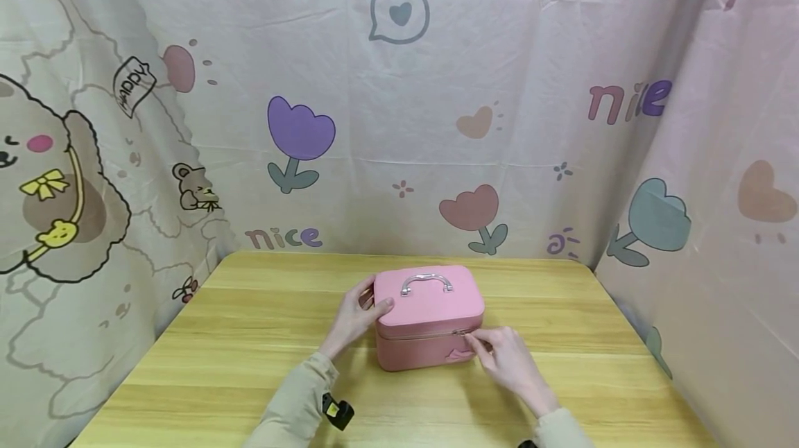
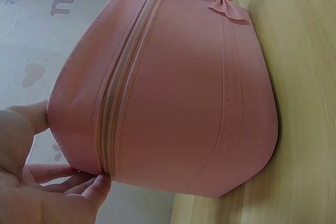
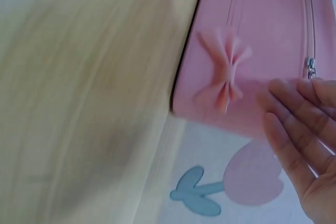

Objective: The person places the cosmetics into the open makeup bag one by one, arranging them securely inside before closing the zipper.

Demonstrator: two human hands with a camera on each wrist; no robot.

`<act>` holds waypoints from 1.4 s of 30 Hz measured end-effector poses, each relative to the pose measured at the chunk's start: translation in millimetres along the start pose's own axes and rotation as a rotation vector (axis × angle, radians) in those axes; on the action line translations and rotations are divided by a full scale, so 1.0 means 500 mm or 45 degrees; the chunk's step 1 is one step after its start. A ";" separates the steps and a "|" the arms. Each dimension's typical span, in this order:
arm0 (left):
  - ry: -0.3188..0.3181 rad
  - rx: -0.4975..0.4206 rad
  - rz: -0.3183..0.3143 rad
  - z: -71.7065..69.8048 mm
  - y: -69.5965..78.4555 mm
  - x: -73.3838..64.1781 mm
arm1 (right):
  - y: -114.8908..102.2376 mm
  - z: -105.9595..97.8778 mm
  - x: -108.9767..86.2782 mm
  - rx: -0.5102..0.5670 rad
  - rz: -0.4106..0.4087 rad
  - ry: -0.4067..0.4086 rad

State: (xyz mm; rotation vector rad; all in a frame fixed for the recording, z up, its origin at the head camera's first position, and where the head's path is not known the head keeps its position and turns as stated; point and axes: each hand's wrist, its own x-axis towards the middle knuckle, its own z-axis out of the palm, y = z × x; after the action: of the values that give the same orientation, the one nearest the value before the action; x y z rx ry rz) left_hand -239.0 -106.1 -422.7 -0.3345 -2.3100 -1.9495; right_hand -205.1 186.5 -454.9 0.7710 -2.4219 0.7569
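A pink cosmetic case (image 1: 431, 313) with a silver carry handle (image 1: 426, 281) on its lid stands upright on the table. My left hand (image 1: 351, 320) grips the lid's left end, thumb over the top edge and fingers against the side. At the front right corner my right hand (image 1: 508, 363) pinches the zipper pull (image 3: 311, 67), whose end is hidden between thumb and forefinger; its other fingers extend loosely in the right wrist view. The zipper (image 2: 118, 82) runs across the front and looks closed along the stretch in sight. Below it sits a pink bow (image 3: 228, 69).
The case stands near the back half of a wood-grain table (image 1: 262, 358). Printed curtains (image 1: 374, 108) hang behind the table and on both sides. A small black wrist camera (image 1: 338, 412) is strapped to the left sleeve.
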 end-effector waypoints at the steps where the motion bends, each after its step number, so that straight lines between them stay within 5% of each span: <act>1: -0.001 0.001 -0.001 0.000 0.000 0.000 | 0.004 -0.004 -0.002 -0.005 0.020 -0.003; 9: -0.003 0.015 0.000 0.002 0.000 0.000 | 0.033 -0.029 -0.018 -0.024 0.200 0.008; 17: 0.025 0.066 0.033 0.007 -0.004 0.000 | 0.039 -0.032 -0.018 -0.002 0.207 -0.004; 24: 0.159 0.435 -0.018 0.035 0.003 -0.028 | 0.039 -0.026 -0.015 0.045 0.198 -0.032; 28: 0.168 0.508 -0.065 0.050 0.000 -0.043 | 0.039 -0.025 -0.015 0.059 0.198 -0.040; 37: 0.143 0.452 -0.035 0.055 -0.008 -0.050 | 0.034 -0.026 -0.014 0.050 0.151 -0.035; 42: 0.101 0.281 0.022 0.037 -0.018 -0.038 | 0.025 -0.028 -0.014 0.049 0.053 -0.068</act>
State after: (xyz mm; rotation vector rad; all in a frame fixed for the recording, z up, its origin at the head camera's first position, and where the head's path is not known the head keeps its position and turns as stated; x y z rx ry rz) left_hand -221.2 -91.2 -438.7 -0.2509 -2.4299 -1.6469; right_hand -204.2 206.5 -452.9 0.7666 -2.4847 0.8106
